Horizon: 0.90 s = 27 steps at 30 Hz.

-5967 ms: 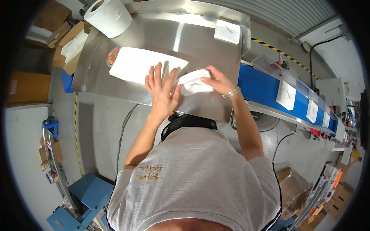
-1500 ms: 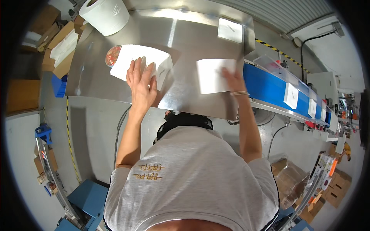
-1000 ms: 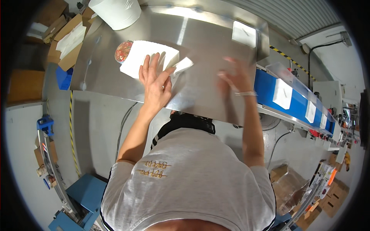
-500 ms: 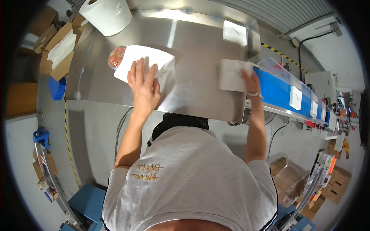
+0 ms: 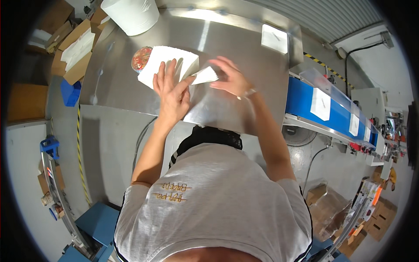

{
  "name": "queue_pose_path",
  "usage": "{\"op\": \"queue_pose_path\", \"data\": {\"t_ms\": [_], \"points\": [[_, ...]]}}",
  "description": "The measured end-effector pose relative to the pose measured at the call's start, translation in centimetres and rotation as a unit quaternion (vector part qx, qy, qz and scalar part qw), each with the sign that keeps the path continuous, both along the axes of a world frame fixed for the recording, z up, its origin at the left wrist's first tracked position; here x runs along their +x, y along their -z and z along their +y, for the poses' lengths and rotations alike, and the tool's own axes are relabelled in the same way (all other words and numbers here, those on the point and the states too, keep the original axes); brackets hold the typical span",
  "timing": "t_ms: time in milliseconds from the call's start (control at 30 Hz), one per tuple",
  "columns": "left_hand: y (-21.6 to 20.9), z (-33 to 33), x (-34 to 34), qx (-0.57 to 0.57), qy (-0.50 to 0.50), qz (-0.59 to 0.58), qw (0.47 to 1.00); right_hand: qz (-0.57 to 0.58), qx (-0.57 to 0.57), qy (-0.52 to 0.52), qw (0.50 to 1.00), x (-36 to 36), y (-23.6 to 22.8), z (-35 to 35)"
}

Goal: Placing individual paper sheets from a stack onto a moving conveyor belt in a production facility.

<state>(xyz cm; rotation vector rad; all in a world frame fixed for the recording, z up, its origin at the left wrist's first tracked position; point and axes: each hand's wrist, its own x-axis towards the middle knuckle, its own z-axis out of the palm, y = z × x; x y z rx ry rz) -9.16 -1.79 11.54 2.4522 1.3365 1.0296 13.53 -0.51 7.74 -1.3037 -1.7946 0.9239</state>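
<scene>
A thick stack of white paper sheets [image 5: 153, 70], possibly flat bags, lies on the steel table. My left hand [image 5: 173, 98] rests on it with fingers spread, one of them against its right edge. On that side a few sheets [image 5: 206, 76] fan up away from the pile. Just right of these raised corners is my right hand [image 5: 233, 78], slightly blurred, its thumb and fingers apart with nothing between them. A round, clear container with red contents [image 5: 142, 59] touches the stack's left side and is partly covered by it.
A white paper roll [image 5: 133, 17] stands at the table's far left. One white sheet [image 5: 274, 38] lies at the far right corner. Beside the table's right edge runs a blue conveyor belt [image 5: 299, 94] carrying a white sheet [image 5: 321, 104] and others farther along. Cardboard boxes [image 5: 78, 52] stand left.
My right hand has let go of a white sheet at the conveyor and swung left to the stack. That sheet now rides on the belt. Sheets at the stack's right edge have fanned up.
</scene>
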Motion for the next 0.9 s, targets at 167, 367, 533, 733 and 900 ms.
{"op": "queue_pose_path", "data": {"t_ms": [167,367,533,733,900], "points": [[-1.2,0.3,-0.5,-0.017,-0.020,0.005,1.000,0.039,0.000,-0.009,0.999,0.2,1.0,0.6],[-0.2,0.9,-1.3,-0.012,-0.071,0.001,0.997,0.144,-0.204,0.324,0.913,10.9,3.0,-5.6],[0.2,1.0,-1.7,0.000,-0.052,0.014,0.999,-0.037,-0.165,0.506,0.846,23.3,3.2,-10.5],[0.3,0.7,-1.3,0.017,-0.046,-0.013,0.999,-0.423,0.021,0.514,0.746,19.8,1.4,-8.7],[0.1,0.9,-1.2,0.001,-0.026,-0.018,1.000,-0.131,0.090,0.083,0.984,4.5,1.4,-0.9]]}}
